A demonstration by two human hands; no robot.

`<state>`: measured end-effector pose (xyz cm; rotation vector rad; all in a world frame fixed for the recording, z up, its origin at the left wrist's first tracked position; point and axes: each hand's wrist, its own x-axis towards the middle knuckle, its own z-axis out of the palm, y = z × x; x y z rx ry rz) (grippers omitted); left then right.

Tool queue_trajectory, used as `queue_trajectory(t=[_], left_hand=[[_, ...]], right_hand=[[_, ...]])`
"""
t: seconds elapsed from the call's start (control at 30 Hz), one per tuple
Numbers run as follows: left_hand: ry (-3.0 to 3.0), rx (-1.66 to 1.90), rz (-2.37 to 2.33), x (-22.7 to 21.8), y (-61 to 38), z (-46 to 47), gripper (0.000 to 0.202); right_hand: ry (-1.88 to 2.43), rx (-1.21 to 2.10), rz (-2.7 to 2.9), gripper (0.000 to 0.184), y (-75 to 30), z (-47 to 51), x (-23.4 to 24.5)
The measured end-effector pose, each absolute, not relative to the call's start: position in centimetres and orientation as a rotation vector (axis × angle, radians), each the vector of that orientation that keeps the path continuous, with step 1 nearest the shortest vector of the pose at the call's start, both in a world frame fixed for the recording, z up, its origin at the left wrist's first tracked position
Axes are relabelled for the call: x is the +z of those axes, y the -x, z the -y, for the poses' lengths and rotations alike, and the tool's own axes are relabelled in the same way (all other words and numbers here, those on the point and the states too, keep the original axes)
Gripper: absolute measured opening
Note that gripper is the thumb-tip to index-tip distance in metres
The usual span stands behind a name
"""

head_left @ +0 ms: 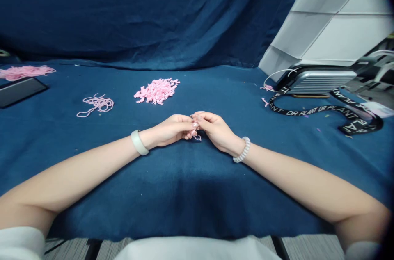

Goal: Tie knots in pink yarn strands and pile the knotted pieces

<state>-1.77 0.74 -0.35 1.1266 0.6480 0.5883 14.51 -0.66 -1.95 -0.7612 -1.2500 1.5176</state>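
Observation:
In the middle of the head view my two hands meet, fingertips pinched together. My left hand [174, 129], with a pale band on its wrist, is closed on a small piece of pink yarn [197, 138]. My right hand [217, 131], wearing a coiled bracelet, pinches at the same yarn, whose short end hangs below the fingers. Most of the piece is hidden between the fingertips. Beyond my hands lies a heap of small pink yarn pieces [157, 91]. To its left is a loose tangle of pink yarn strands [99, 104].
A larger bundle of pink yarn [26, 72] lies far left behind a dark flat device [23, 91]. At right are a silver ribbed case [323, 81], a black lettered strap [310, 111] and pink scraps [265, 102]. Blue cloth [138, 186] covers the table.

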Motion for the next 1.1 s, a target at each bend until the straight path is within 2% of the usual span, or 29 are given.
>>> queue_trajectory(t=[0.33, 0.73, 1.1], left_hand=[[-1.098, 0.569, -0.592, -0.5, 2.0, -0.9, 0.014], [-1.141, 0.534, -0.612, -0.1, 1.9, -0.8, 0.016], [-1.148, 0.541, -0.634, -0.4, 1.7, -0.9, 0.014]], right_hand=[[0.632, 1.713, 1.361, 0.025, -15.3, 0.2, -1.6], [0.592, 1.754, 1.35, 0.008, -15.6, -0.2, -1.5], [0.653, 1.695, 1.326, 0.013, -15.3, -0.1, -1.9]])
